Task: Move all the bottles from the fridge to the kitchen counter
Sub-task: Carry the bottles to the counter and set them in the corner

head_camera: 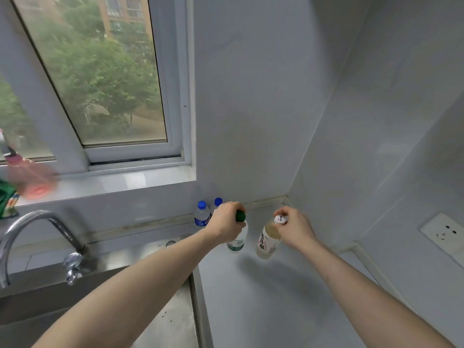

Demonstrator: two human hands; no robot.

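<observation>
Two bottles stand in hand near the far corner of the desk point(276, 297). The green-capped bottle point(237, 241), clear with a green label low on its body, is upright; its base seems to meet the desk, though contact cannot be told for sure. The left hand point(226, 226) comes in from the near left, forearm stretched out over the sink point(170, 322), and its grip is closed around the neck just under the green cap, thumb and fingers wrapped from above. Just to the right, apart from it, is the white-capped bottle point(268, 241), holding a pale yellowish drink, with a white label bearing red and black print. It tilts, top leaning right, base toward the desk. The right hand point(295, 229) reaches from the near right and pinches this bottle at the cap and neck, fingers curled over the top.

Farther back, against the wall to the left of the left hand, two small blue-capped bottles point(203, 214) stand upright side by side on the desk; the farther one is partly hidden by the hand.

The desk is a plain pale grey surface running into a corner of pale grey walls. A steel sink adjoins it on the left, with a curved chrome tap point(37, 229). Above is a window point(100, 79) showing trees and a building. A wall socket point(444, 233) sits on the right wall.
</observation>
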